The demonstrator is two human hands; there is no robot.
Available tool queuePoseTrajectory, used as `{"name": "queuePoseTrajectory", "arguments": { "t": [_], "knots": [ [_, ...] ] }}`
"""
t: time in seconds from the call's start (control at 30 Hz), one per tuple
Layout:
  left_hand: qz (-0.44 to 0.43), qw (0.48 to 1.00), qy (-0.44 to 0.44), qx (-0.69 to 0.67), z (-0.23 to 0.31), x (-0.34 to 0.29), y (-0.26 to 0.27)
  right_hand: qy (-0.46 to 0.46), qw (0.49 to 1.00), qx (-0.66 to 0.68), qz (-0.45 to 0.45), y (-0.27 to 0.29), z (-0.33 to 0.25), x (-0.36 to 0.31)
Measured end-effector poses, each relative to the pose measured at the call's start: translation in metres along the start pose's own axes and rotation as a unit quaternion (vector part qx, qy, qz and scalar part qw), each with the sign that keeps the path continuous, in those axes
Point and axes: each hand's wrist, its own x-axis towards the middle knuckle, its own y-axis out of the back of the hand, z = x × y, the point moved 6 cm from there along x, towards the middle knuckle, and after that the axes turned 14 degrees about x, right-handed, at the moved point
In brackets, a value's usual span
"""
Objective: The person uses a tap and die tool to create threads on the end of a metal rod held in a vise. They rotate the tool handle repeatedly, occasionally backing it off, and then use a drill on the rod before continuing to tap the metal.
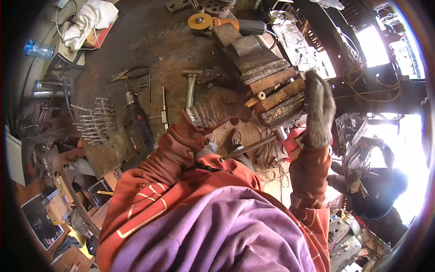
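Observation:
A heavy metal bench vise [253,56] stands at the table's right edge, its worn, brownish jaws [281,97] facing me. A small tube with a round, pale open end [261,95] shows at the left side of the jaws. My left hand [217,109], in a knitted work glove, has its fingers curled around a short yellowish rod [251,102] beside that tube. My right hand [320,109], gloved too, lies along the right side of the jaws with fingers stretched out. Below the jaws, the vise's handle bar [248,150] slants toward me.
On the dark workbench [149,41] lie an angle grinder [226,23], pliers [130,74], a hammer [191,86], a tap wrench [164,111], a drill [137,122] and several welded metal rods [96,121]. A plastic bottle [40,50] is at far left. Cables [272,170] lie on the floor below the vise.

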Motion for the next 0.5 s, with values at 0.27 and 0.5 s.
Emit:
{"name": "queuePoseTrajectory", "arguments": {
  "t": [0.27,0.5],
  "knots": [
    [0.025,0.998,-0.01,-0.064,0.013,-0.007,-0.006,-0.038,0.987,-0.139,-0.069,-0.036,0.002,0.011],
    [0.01,0.999,-0.044,0.025,0.024,0.0,-0.006,-0.036,0.987,-0.15,-0.045,-0.039,-0.002,0.002]
  ]
}}
